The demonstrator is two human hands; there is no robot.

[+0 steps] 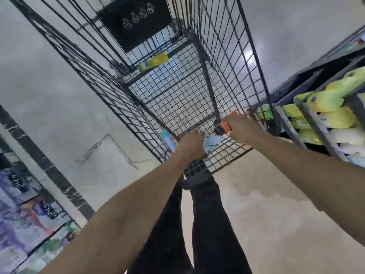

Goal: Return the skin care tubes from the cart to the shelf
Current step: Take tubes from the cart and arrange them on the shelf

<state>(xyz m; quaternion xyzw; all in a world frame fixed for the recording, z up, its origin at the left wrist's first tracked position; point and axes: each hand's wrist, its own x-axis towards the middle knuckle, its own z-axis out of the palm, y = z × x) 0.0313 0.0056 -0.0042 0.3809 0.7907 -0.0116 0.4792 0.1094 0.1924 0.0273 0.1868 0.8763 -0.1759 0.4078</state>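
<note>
I look down into a grey wire cart point(177, 91). My left hand point(192, 144) reaches to the near end of its floor, fingers closed around a pale blue and white tube point(211, 142). Another light blue tube point(167, 138) lies just left of that hand. My right hand point(244, 126) is close beside it, gripping an orange tube point(225, 125). A yellow-green tube point(153, 61) lies at the far end of the cart floor. The image is blurred, so labels cannot be read.
A dark shelf point(286, 123) with yellow and white packs point(327, 107) stands right of the cart, almost touching it. Purple and white boxes point(25, 210) fill a low shelf at the left. My legs in dark trousers point(207, 224) stand on the pale tiled floor behind the cart.
</note>
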